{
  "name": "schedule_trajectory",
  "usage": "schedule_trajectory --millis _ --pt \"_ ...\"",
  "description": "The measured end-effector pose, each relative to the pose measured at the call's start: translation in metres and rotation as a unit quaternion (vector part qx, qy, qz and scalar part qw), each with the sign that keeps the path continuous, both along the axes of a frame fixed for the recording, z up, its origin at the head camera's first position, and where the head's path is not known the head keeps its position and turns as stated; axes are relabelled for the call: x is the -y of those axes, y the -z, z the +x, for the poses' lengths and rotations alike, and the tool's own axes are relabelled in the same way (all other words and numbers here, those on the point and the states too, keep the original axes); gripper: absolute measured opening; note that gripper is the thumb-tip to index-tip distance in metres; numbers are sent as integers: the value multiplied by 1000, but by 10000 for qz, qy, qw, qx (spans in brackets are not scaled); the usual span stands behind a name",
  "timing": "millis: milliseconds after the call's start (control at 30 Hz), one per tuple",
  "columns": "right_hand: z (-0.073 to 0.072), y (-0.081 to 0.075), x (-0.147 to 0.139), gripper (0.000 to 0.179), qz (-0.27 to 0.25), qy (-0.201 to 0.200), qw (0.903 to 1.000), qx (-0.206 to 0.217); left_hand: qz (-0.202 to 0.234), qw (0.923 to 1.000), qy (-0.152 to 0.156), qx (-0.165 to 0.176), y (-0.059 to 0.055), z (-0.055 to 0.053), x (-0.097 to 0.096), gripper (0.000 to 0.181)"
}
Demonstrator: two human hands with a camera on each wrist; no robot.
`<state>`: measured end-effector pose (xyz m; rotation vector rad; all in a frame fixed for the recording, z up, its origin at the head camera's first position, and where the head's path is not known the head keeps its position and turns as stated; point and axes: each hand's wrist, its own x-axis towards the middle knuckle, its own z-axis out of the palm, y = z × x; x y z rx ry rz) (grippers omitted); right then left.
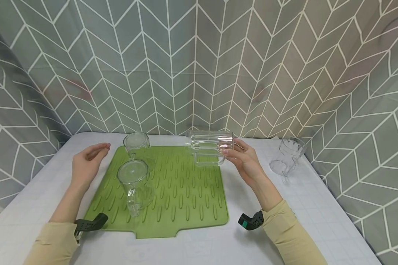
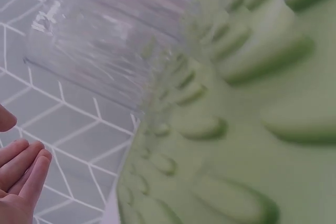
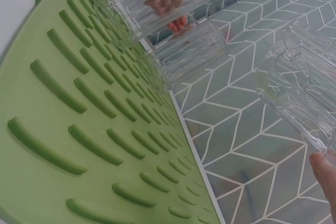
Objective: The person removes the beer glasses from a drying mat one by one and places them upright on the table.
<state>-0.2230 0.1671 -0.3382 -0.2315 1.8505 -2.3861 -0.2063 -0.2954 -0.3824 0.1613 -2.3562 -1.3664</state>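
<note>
Since clear glass gives little to grip, my right hand [image 1: 247, 160] pinches the glass mug [image 1: 209, 140] at its right end, thumb on the near side, fingers bent round behind. The mug lies sideways in the air, above the far right corner of the green ribbed mat [image 1: 182, 191]. Its handle hangs downward, clear of my fingers — that likely leaves the grip to the body alone. Which end is the mouth, I cannot tell for certain.

My left hand [image 1: 87, 163] has hold of nothing: fingers softly bent, thumb apart from them, raised just beyond the mat's left edge. Probably kept there so it stays out of the glass's way.

On the mat's left side, the near mug [image 1: 132, 175] and far mug [image 1: 136, 141] stand one behind the other, apparently bottoms up; the raised ribs would let air in under their rims. Lining them along one side — a sensible habit with breakables — leaves room to the right.

Well apart, near the table's [image 1: 318, 209] right edge, stands another glass vessel [image 1: 286, 156], touched by neither hand.
</note>
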Motion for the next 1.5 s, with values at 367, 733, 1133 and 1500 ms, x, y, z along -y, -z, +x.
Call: schedule_trajectory --millis 367,733,1133,1500 --pt "5 -4 2 72 33 91 9999 37 45 9977 341 -579 -30 10 -20 42" --pt "6 -7 4 74 4 50 10000 21 31 9896 1075 -959 -54 24 -44 36" --pt "10 -8 6 69 -109 -14 9999 -78 -76 9781 2022 -481 -65 34 -72 36" --pt "15 -11 9 67 -34 -74 9999 -150 59 9654 2591 -275 -68 43 -93 39"
